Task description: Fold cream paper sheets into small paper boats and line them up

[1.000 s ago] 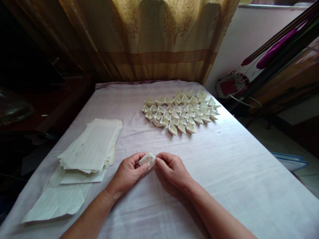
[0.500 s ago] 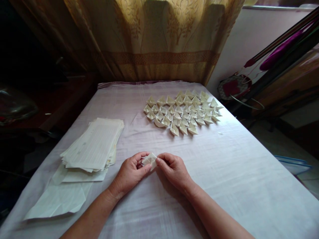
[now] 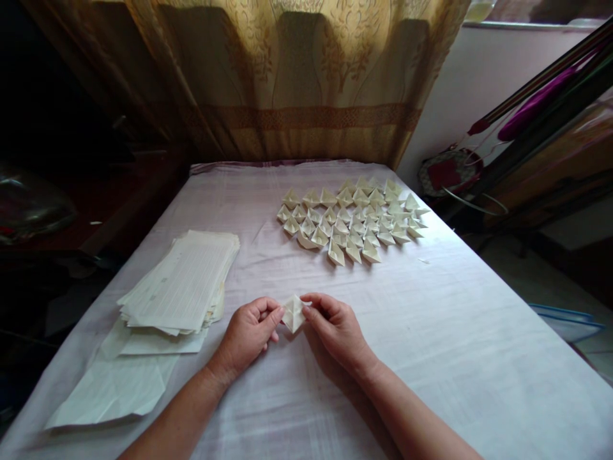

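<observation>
Between my two hands is a small folded paper (image 3: 294, 314), whitish and diamond-shaped, with creases across its face. My left hand (image 3: 253, 328) pinches its left corner between thumb and fingers. On the opposite corner, the thumb and forefinger of my right hand (image 3: 335, 326) are closed. Beyond my hands, several folded paper boats (image 3: 342, 227) stand in close rows on the cloth-covered table (image 3: 393, 332). To the left of my left hand lies a stack of paper sheets (image 3: 184, 281), the top ones printed with lines.
Under the stack's near end, a larger creased sheet (image 3: 112, 390) reaches toward the table's left edge. A gold curtain (image 3: 297, 76) hangs behind the table. A patterned bag (image 3: 450, 169) is beyond the right edge. A tiny paper scrap (image 3: 423, 260) lies right of the boats.
My left thumb and fingers have shifted left to the paper's corner, so more of its face shows. The paper has turned into an upright diamond. The view has tilted slightly.
</observation>
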Motion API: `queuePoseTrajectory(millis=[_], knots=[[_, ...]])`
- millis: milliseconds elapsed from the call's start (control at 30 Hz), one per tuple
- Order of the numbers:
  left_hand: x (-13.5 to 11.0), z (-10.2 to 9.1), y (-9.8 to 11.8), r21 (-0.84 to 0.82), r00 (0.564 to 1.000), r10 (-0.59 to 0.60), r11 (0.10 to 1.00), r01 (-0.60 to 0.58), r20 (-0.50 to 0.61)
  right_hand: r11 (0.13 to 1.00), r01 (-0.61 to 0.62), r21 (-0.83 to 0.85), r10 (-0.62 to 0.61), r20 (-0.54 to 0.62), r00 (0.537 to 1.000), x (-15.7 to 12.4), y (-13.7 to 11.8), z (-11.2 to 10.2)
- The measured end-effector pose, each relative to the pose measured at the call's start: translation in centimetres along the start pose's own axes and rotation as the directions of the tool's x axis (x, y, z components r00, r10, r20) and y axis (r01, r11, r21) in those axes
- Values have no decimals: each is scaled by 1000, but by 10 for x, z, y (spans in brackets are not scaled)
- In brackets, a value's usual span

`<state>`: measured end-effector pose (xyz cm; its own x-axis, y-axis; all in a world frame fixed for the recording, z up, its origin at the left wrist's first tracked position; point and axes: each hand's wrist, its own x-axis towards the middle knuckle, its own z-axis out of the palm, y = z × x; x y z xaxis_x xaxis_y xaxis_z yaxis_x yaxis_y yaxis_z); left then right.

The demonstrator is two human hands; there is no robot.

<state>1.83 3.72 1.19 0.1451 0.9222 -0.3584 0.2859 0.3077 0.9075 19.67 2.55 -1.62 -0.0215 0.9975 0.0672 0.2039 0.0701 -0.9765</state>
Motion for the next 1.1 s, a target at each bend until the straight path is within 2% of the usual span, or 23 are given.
queuePoseTrajectory(millis=[133,200,233,267,333,400,467,533,600,800,967,1100], knots=[[3,1,-6,31,999,37,999,-37,13,983,71,-170,-75,-19,997,-2,0,2],[4,1,-10,100,992,126,987,-123,-18,939,120,-322,-136,-27,990,-1,-1,2],[4,0,-12,175,977,206,966,-193,-57,905,143,-400,-170,-32,985,0,0,1],[4,0,-14,276,945,310,921,-273,-100,867,163,-471,-203,-35,979,1,0,1],[2,-3,-16,512,830,544,752,-415,-125,796,191,-574,-250,-25,968,2,2,1],[-2,-5,-15,668,706,708,536,-516,-23,751,204,-628,-266,-5,964,4,4,1],[-6,-5,-14,713,619,774,359,-602,133,726,211,-655,-271,9,963,4,6,1],[-10,-4,-14,711,576,781,262,-653,241,709,216,-672,-276,18,961,5,6,2],[-12,-3,-15,715,573,768,228,-661,285,685,227,-693,-285,31,958,5,6,2],[-13,2,-26,751,583,744,172,-637,325,596,272,-755,-329,79,941,5,3,-1],[-14,2,-32,810,592,746,123,-574,306,537,388,-749,-381,195,904,5,2,-4],[-15,3,-37,832,585,757,101,-545,291,466,390,-794,-333,251,909,5,-2,-3]])
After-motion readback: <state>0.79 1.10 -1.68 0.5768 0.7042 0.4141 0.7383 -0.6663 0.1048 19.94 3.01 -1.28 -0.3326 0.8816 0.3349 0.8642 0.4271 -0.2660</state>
